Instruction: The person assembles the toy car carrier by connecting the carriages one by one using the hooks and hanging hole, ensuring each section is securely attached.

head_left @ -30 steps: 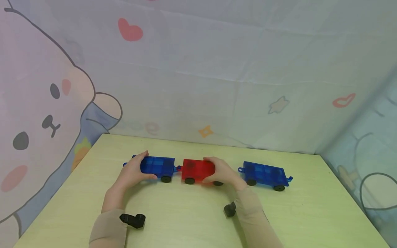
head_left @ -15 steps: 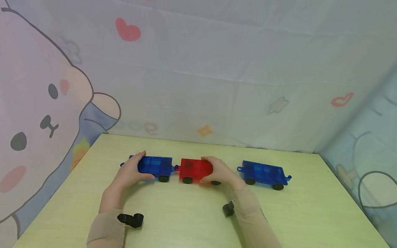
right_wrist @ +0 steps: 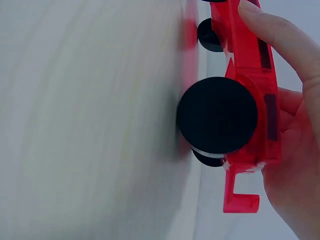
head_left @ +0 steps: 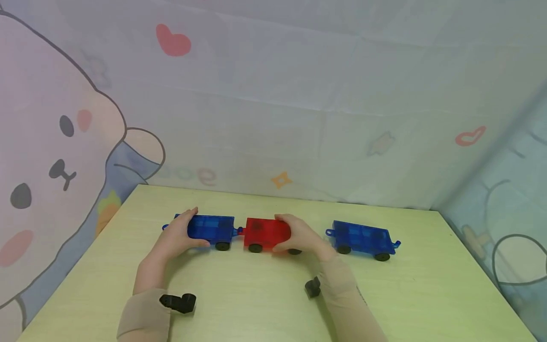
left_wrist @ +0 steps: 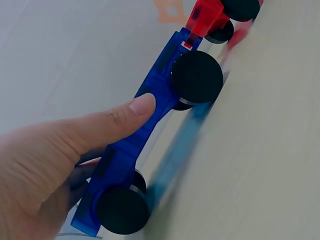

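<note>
On the pale green table stands a blue wheeled car joined end to end with a red wheeled car. My left hand grips the blue car at its left end, thumb on the near side. Around the right end of the red car curls my right hand, with the thumb along its near edge. Both cars rest on their black wheels. The red car's hook sticks out past my palm.
A second blue wheeled car stands apart to the right of my right hand. Printed cloth hangs behind and beside the table. Black camera mounts sit on both wrists.
Both hands and the two joined cars have shifted slightly left across the table. The separate blue car stays where it was.
</note>
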A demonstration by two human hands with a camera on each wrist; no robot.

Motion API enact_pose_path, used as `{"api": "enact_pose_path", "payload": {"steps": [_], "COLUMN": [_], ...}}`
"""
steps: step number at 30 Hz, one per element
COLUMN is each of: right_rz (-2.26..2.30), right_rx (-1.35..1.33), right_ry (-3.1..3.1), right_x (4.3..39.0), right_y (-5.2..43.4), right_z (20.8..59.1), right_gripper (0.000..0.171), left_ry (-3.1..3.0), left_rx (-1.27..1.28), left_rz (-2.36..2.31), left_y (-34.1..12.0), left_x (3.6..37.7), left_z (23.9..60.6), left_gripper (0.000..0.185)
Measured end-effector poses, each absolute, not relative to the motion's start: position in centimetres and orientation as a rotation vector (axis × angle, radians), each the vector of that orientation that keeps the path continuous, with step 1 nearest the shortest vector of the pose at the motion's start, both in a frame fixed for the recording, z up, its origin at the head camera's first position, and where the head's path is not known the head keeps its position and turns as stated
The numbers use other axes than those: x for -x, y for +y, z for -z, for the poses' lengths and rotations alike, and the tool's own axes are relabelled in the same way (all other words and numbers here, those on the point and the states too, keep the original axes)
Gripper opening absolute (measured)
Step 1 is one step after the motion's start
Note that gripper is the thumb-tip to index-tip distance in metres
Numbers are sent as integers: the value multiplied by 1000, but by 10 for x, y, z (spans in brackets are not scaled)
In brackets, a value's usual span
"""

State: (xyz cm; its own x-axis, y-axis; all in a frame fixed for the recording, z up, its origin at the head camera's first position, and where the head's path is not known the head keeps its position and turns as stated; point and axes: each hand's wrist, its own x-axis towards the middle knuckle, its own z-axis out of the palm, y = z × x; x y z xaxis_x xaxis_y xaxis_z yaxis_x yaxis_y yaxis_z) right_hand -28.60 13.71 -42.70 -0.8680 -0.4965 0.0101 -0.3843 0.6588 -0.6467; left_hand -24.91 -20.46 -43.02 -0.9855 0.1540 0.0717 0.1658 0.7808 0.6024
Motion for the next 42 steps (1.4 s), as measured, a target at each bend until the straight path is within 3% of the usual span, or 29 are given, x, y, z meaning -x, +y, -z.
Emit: {"api": "enact_pose_path", "payload": {"steps": [19, 30, 42], "right_rz": [1083, 1092, 1019], "right_rx": [748, 664, 570], "right_ry": [2806, 2877, 2951], "right_x": [274, 270, 273], "right_y": [182, 242, 313], "right_z": [391, 397, 418], "right_gripper": [83, 84, 87], "left_ry": [-2899, -2758, -2837], "left_rx": [373, 473, 618], "left_rz": [926, 869, 1005], "left_y": [-172, -130, -84], "left_x": [234, 240, 250], "left_z": [386, 398, 419], "left_gripper": [94, 87, 97]}}
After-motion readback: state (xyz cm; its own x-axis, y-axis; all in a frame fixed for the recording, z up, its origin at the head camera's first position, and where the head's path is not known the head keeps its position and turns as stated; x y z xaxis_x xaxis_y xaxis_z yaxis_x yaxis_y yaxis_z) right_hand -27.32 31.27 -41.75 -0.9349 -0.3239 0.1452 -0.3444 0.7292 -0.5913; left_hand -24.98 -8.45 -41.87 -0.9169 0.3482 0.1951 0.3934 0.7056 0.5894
